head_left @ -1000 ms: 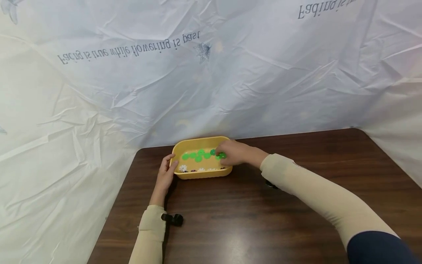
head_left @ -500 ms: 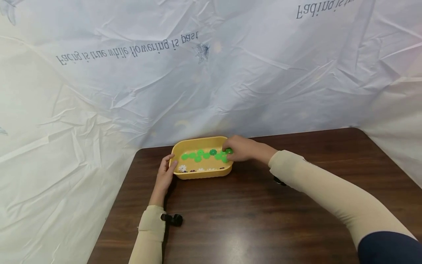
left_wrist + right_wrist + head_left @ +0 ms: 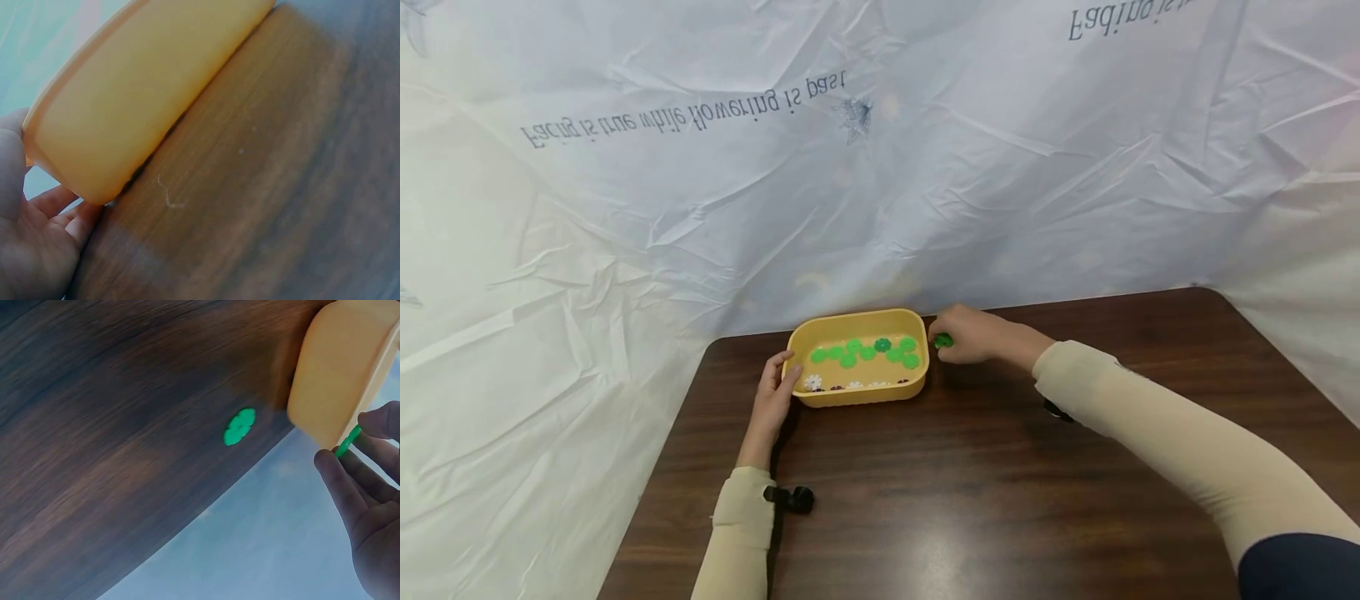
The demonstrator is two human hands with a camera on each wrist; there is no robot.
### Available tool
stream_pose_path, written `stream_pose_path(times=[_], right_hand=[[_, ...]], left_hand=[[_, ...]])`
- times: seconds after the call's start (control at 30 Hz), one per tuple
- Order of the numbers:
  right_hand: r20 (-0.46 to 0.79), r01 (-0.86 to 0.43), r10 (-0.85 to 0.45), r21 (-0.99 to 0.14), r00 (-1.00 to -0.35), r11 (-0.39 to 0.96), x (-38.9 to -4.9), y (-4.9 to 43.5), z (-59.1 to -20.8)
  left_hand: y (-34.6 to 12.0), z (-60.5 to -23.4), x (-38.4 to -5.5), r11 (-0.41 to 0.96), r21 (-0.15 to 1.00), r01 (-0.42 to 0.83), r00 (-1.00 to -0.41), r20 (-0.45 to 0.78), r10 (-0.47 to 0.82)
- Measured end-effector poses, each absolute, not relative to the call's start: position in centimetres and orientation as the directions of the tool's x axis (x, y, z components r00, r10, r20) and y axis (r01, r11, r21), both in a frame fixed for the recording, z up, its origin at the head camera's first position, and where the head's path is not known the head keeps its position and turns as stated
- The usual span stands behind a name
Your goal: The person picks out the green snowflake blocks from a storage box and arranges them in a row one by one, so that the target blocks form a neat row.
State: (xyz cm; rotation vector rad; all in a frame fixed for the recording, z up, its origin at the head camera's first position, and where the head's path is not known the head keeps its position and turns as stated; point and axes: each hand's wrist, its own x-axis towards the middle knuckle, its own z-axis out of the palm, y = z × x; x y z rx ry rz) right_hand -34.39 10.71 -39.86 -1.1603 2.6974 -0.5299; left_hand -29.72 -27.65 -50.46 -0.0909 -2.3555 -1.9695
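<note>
While between fingers (image 3: 341, 491), green piece (image 3: 347, 442) edgewise, long axis diagonal in wrist view.

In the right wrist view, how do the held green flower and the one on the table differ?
The held flower is pinched in the right hand; the loose flower lies on the table. The held flower shows its edge; the loose flower shows its petalled face. Both are green.
</note>
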Motion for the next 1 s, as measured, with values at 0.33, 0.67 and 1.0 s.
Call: stream_pose_path(times=[0.33, 0.67, 1.0], right_hand=[[-0.015, -0.652, -0.702, -0.358, -0.712, 0.668, -34.7, 13.1, -42.0], [-0.031, -0.607, -0.663, -0.372, -0.748, 0.702, -35.3, 14.8, -43.6], [-0.036, -0.605, -0.649, -0.325, -0.760, 0.727, -36.0, 15.8, -44.8]], left_hand=[[-26.8, -47.8, -28.1, 0.158, 0.987, 0.022, -1.000, 0.021, 0.005], [-27.5, -49.7, -29.5, 0.150, 0.988, 0.032, -0.999, 0.032, 0.004], [-27.9, -50.8, -30.1, 0.158, 0.984, 0.080, -0.997, 0.083, -0.010]])
